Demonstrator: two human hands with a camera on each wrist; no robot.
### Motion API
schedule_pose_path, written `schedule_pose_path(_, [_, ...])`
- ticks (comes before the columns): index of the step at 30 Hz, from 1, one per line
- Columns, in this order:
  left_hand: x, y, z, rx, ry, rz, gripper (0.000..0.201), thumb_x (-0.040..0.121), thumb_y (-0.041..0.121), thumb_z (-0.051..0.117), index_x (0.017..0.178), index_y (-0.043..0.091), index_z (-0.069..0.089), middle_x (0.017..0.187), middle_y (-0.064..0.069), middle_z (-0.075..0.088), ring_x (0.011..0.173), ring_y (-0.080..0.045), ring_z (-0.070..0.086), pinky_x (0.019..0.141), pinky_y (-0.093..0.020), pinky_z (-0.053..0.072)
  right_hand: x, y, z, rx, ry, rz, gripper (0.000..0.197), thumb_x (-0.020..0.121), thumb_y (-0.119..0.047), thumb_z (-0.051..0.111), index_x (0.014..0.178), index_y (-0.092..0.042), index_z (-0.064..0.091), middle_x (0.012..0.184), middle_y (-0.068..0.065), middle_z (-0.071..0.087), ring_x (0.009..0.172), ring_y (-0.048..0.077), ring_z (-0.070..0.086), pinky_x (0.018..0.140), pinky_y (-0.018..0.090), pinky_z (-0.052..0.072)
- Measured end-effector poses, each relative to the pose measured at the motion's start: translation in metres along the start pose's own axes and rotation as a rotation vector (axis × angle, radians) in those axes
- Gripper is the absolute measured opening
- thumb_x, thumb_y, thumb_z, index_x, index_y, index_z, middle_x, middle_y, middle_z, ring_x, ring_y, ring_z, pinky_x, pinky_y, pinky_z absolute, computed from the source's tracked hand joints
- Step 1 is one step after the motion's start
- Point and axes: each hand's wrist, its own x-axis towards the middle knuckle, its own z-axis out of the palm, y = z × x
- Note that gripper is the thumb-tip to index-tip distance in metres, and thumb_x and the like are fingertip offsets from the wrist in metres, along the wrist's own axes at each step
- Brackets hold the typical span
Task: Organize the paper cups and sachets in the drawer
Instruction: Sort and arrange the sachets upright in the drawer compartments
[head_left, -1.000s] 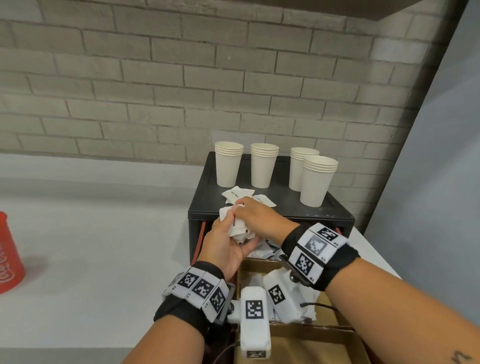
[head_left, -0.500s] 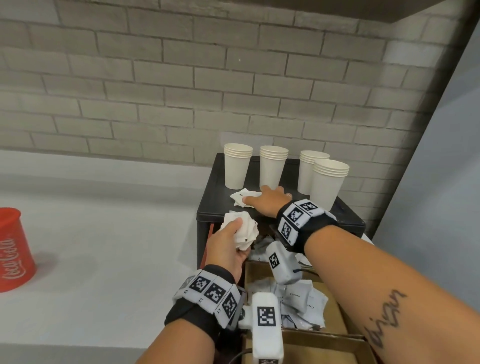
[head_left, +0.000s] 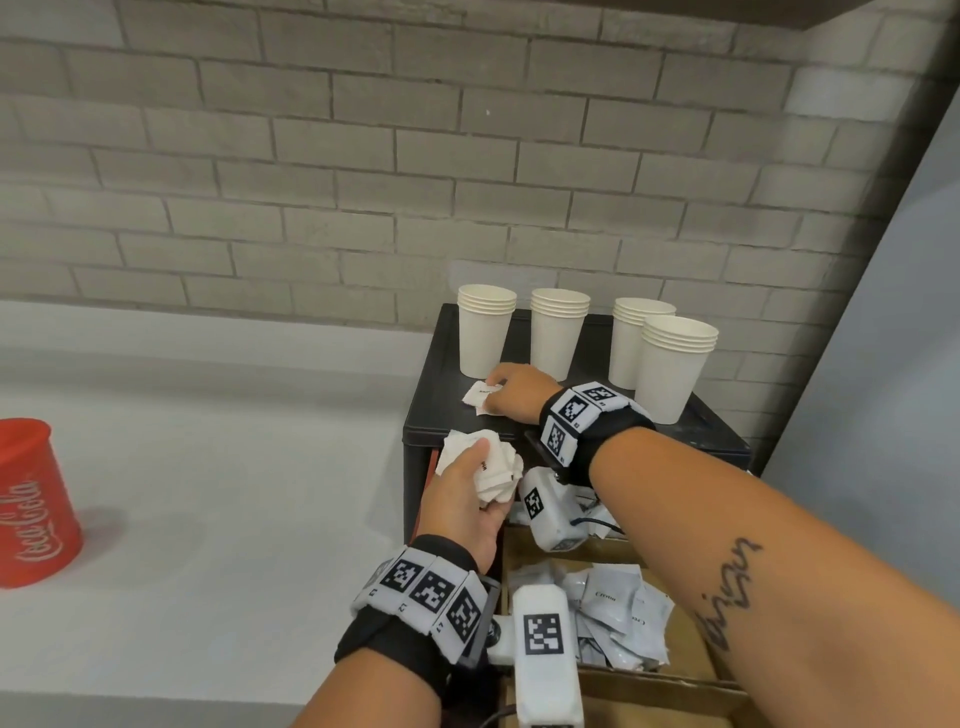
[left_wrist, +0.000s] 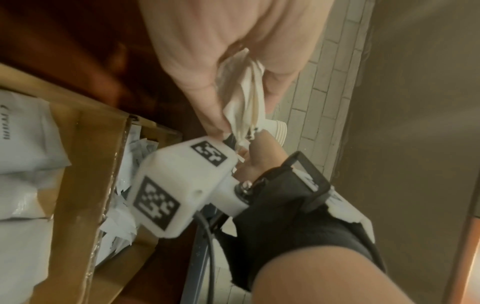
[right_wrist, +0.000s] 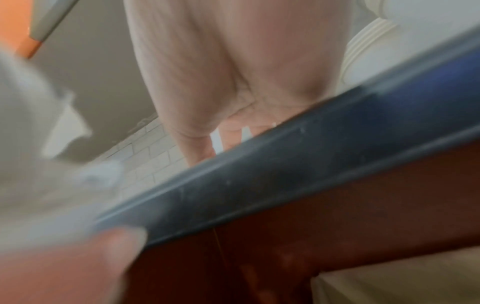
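Observation:
Several stacks of white paper cups (head_left: 558, 332) stand along the back of the black drawer unit's top (head_left: 447, 421). A few loose white sachets (head_left: 478, 401) lie in front of the leftmost stack. My right hand (head_left: 496, 387) is over them, its fingers curled down and pinching them. In front of the unit's edge my left hand (head_left: 467, 483) grips a crumpled bunch of white sachets (head_left: 496, 467). The left wrist view shows that bunch (left_wrist: 246, 98) squeezed between thumb and fingers. The right wrist view is blurred, and the unit's front edge (right_wrist: 285, 164) hides the fingertips.
Below my arms the open drawer has cardboard compartments (head_left: 680, 639) holding a heap of grey-white sachets (head_left: 618, 613). A red Coca-Cola cup (head_left: 31, 504) stands far left on the white counter (head_left: 234, 493). A brick wall runs behind, a grey panel (head_left: 883, 415) at the right.
My right hand left the bunch and reached forward onto the unit's top. It lay flat there, and now its fingers curl on the loose sachets. My left hand keeps the bunch.

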Motion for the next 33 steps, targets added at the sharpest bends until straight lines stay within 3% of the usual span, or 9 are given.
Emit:
schedule_pose_path(2, [-0.001,0.001,0.0,-0.007,-0.002,-0.029,0.022,0.091,0.006,0.056,0.113,0.005,0.055,0.098,-0.017,0.063,0.083,-0.027,0.063,0.062,-0.031,0.058,0.002,0.004,-0.004,0.073,0.033,-0.022,0.041,0.087,-0.014,0.058,0.127,-0.009,0.051,0.128,0.011,0.053,0.116,0.026,0.051,0.097,0.033,0.043])
schedule_pose_path(5, [-0.005,0.004,0.002,-0.029,-0.002,-0.061,0.01,0.093,0.009,0.053,0.102,0.004,0.055,0.09,-0.016,0.062,0.08,-0.026,0.063,0.063,-0.032,0.057,0.002,0.011,-0.007,0.205,0.109,-0.052,0.041,0.081,0.0,0.062,0.12,-0.01,0.055,0.126,0.011,0.054,0.113,0.027,0.052,0.092,0.03,0.043])
schedule_pose_path(11, [-0.007,0.008,0.004,-0.098,-0.008,-0.083,0.025,0.097,0.016,0.047,0.118,0.004,0.052,0.098,-0.018,0.061,0.089,-0.033,0.06,0.063,-0.038,0.053,-0.006,0.017,-0.007,0.37,0.149,-0.149,0.038,0.082,0.003,0.062,0.118,-0.011,0.063,0.134,0.008,0.051,0.116,0.025,0.052,0.096,0.028,0.043])
schedule_pose_path(14, [-0.005,0.006,0.004,-0.085,-0.016,-0.064,0.029,0.097,0.018,0.045,0.122,0.004,0.053,0.099,-0.018,0.062,0.089,-0.031,0.061,0.065,-0.037,0.05,-0.015,0.017,-0.014,0.648,0.176,-0.125,0.024,0.088,0.001,0.056,0.108,-0.009,0.067,0.119,0.01,0.057,0.089,0.02,0.058,0.071,0.023,0.055])
schedule_pose_path(16, [-0.003,0.005,0.005,-0.096,-0.028,-0.051,0.033,0.098,0.024,0.045,0.122,0.004,0.053,0.099,-0.017,0.062,0.092,-0.029,0.06,0.066,-0.037,0.049,-0.025,0.017,-0.02,0.797,0.155,-0.124,0.018,0.089,0.001,0.056,0.093,-0.012,0.068,0.106,0.009,0.059,0.071,0.013,0.056,0.052,0.015,0.05])
schedule_pose_path(21, [-0.005,0.006,0.009,-0.147,-0.151,-0.022,0.041,0.092,0.045,0.049,0.113,0.013,0.06,0.097,-0.009,0.068,0.086,-0.021,0.063,0.073,-0.033,0.053,-0.054,0.016,-0.018,0.672,-0.095,-0.229,0.013,0.084,-0.004,0.064,0.086,-0.016,0.06,0.084,0.002,0.061,0.065,0.009,0.053,0.041,0.013,0.039])
schedule_pose_path(23, [-0.004,0.004,0.008,-0.144,-0.149,-0.023,0.032,0.092,0.031,0.054,0.116,0.01,0.058,0.096,-0.01,0.068,0.082,-0.02,0.066,0.069,-0.03,0.058,-0.056,0.016,-0.014,0.499,-0.058,-0.251,0.008,0.084,-0.01,0.066,0.087,-0.016,0.061,0.081,0.0,0.063,0.065,0.008,0.055,0.044,0.012,0.039])
schedule_pose_path(27, [-0.002,0.002,0.004,-0.097,-0.074,-0.029,0.024,0.094,0.008,0.05,0.117,0.007,0.052,0.096,-0.016,0.063,0.081,-0.027,0.063,0.05,-0.02,0.055,-0.045,0.023,-0.021,0.391,0.247,-0.178,0.017,0.087,-0.014,0.057,0.095,-0.002,0.067,0.099,0.009,0.068,0.09,0.02,0.063,0.076,0.025,0.048])
schedule_pose_path(33, [-0.004,0.003,0.004,-0.055,-0.062,-0.014,0.013,0.092,0.004,0.048,0.101,0.009,0.055,0.098,-0.016,0.062,0.084,-0.027,0.062,0.048,-0.019,0.053,-0.021,0.045,-0.013,-0.197,0.055,0.222,0.064,0.092,-0.057,0.038,0.125,-0.005,0.053,0.13,0.014,0.053,0.122,0.029,0.046,0.101,0.04,0.038])
